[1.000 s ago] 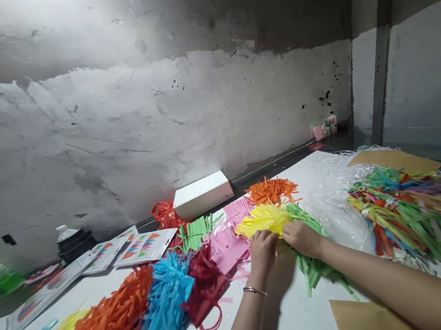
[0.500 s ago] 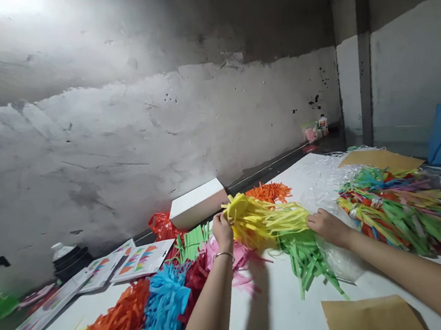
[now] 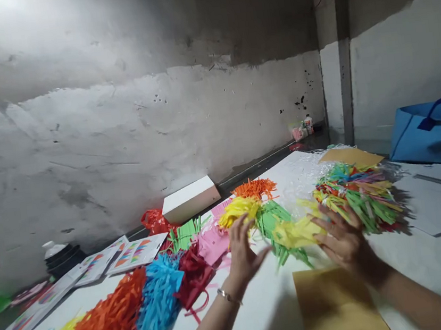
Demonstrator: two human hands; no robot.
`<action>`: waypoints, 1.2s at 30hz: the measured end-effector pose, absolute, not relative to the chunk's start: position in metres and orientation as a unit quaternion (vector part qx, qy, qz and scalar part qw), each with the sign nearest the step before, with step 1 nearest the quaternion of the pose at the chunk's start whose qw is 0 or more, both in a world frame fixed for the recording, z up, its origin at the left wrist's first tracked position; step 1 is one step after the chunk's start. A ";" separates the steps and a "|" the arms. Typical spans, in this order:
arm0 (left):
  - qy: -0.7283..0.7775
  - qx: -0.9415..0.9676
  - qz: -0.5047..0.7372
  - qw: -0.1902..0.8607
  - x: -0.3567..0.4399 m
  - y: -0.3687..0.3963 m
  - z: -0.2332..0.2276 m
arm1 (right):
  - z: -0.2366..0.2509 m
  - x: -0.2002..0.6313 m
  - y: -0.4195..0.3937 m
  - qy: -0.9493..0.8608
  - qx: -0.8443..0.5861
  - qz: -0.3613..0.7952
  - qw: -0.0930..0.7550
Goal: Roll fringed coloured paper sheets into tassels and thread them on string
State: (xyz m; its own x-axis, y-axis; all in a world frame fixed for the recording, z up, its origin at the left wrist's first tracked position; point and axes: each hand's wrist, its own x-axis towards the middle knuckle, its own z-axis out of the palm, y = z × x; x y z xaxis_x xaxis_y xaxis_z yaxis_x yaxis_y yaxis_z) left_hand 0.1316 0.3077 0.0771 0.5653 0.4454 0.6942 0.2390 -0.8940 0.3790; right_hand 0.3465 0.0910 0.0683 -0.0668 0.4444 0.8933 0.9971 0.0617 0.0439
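Observation:
My left hand (image 3: 242, 253) is open over the white table, thumb and fingers apart, with a bracelet at the wrist. Just beyond its fingertips lies a yellow paper tassel bundle (image 3: 240, 209). My right hand (image 3: 346, 243) has a blurred yellow paper fringe (image 3: 296, 232) at its thumb and fingertips; the fringe stretches left from them. Green paper fringe (image 3: 272, 217) lies between the hands, partly under the yellow. Pink fringe (image 3: 213, 242) and dark red fringe (image 3: 194, 275) are left of my left hand.
Blue (image 3: 159, 293) and orange (image 3: 104, 329) fringe bundles lie at left, near printed packets (image 3: 137, 253). A white box (image 3: 190, 198) stands by the wall. At right are a multicoloured tassel pile (image 3: 363, 198) and a blue bag (image 3: 421, 132). Brown paper (image 3: 338, 306) lies in front.
My left hand has let go of the yellow bundle, which now lies on the table. My right hand has come nearer, with yellow fringe at its fingers. The view has turned right.

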 end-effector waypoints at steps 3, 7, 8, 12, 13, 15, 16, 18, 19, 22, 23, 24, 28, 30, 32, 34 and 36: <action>0.034 0.930 0.365 0.006 0.098 0.222 0.085 | 0.064 0.289 0.074 -0.674 -0.538 -0.334 0.381; 0.054 0.923 0.376 -0.060 0.031 0.154 0.069 | 0.034 0.229 0.052 -0.706 -0.569 -0.214 0.363; 0.077 0.922 0.374 -0.063 0.013 0.144 0.059 | 0.023 0.223 0.045 -0.703 -0.587 -0.184 0.355; 0.190 0.921 0.338 -0.037 -0.047 0.103 0.009 | -0.014 0.229 0.011 -0.678 -0.635 -0.122 0.349; 0.221 0.917 0.332 -0.026 -0.056 0.092 -0.001 | -0.018 0.234 0.003 -0.661 -0.646 -0.123 0.361; 0.267 0.905 0.330 -0.009 -0.067 0.072 -0.015 | -0.016 0.235 -0.012 -0.614 -0.666 -0.141 0.399; 0.283 0.901 0.329 -0.003 -0.069 0.063 -0.019 | -0.011 0.229 -0.017 -0.612 -0.657 -0.142 0.416; 0.303 0.895 0.329 0.002 -0.070 0.050 -0.024 | 0.000 0.205 -0.023 -0.698 -0.576 -0.098 0.415; 0.308 0.893 0.329 0.004 -0.070 0.045 -0.025 | 0.004 0.189 -0.024 -0.767 -0.510 -0.055 0.386; 0.315 0.889 0.333 0.013 -0.070 0.039 -0.030 | 0.001 0.144 -0.016 -0.844 -0.429 0.046 0.319; 0.314 0.889 0.335 0.012 -0.071 0.039 -0.033 | -0.004 0.135 -0.013 -0.837 -0.439 0.068 0.319; 0.315 0.889 0.332 0.007 -0.073 0.039 -0.036 | -0.010 0.131 -0.010 -0.824 -0.455 0.086 0.326; 0.330 0.898 0.290 -0.032 -0.083 0.036 -0.052 | -0.024 0.144 -0.013 -0.797 -0.472 0.151 0.346; 0.344 0.902 0.256 -0.046 -0.087 0.033 -0.057 | -0.022 0.156 -0.020 -0.780 -0.466 0.214 0.358; 0.354 0.906 0.226 -0.052 -0.089 0.028 -0.059 | -0.019 0.165 -0.027 -0.749 -0.473 0.273 0.376; 0.356 0.909 0.209 -0.053 -0.088 0.025 -0.060 | -0.020 0.174 -0.033 -0.696 -0.514 0.298 0.403; 0.356 0.909 0.208 -0.059 -0.087 0.022 -0.059 | -0.025 0.182 -0.039 -0.615 -0.594 0.267 0.444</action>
